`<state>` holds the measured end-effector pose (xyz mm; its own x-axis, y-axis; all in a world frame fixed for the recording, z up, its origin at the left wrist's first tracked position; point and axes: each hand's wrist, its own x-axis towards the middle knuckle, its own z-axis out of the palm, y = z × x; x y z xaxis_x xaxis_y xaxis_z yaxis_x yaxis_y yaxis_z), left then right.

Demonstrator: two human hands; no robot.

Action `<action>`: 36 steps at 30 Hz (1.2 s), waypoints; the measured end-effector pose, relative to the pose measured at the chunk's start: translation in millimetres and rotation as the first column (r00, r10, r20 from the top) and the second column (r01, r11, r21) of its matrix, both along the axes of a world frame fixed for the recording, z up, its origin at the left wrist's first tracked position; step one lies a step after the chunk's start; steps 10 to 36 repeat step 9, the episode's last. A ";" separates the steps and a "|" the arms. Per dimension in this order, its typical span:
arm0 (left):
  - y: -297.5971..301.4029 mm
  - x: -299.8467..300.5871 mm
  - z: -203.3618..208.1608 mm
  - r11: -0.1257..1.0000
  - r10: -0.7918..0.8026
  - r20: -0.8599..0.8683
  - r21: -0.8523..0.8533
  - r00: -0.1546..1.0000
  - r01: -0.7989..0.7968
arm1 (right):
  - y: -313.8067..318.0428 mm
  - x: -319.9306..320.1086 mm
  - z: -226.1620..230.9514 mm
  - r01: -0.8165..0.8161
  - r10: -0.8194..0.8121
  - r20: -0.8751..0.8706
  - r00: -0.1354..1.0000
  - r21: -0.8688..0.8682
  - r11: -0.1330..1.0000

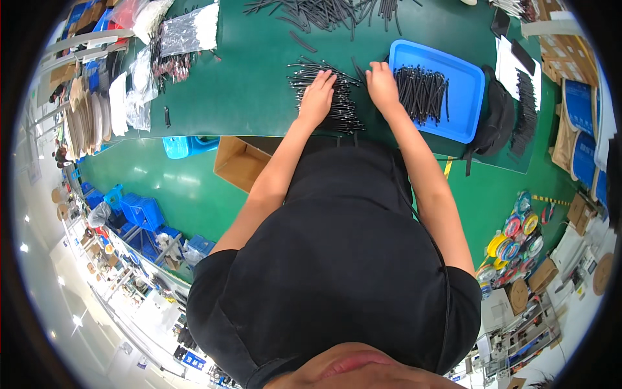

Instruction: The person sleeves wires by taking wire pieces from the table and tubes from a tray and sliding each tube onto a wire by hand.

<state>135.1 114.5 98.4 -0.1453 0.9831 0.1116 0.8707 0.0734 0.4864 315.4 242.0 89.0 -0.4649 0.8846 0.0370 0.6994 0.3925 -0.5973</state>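
My left hand lies with its fingers stretched out over a pile of short black tubes with shiny tips, near the table's front edge. To its right is my right hand, its fingers curled beside the left rim of a blue tray. A thin black tube shows at its thumb side and appears pinched there; the fingertips hide part of the grip. Inside the tray lies a bundle of similar black tubes.
Loose black tubes are heaped at the table's far edge. Clear plastic bags lie at the left. A black bag and a phone are at the right. Below the table edge stands an open cardboard box.
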 end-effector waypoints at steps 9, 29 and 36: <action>21.9 -59.5 4.0 1.000 -0.030 -0.271 0.001 0.962 0.032 | 11.2 -93.6 -33.7 -0.209 0.211 0.006 0.977 -0.112 0.971; 21.9 -59.5 4.0 1.000 -0.030 -0.271 0.001 0.962 0.032 | 11.2 -93.6 -33.7 -0.209 0.211 0.006 0.977 -0.112 0.971; 21.9 -59.5 4.0 1.000 -0.030 -0.271 0.001 0.962 0.032 | 11.2 -93.6 -33.7 -0.209 0.211 0.006 0.977 -0.112 0.971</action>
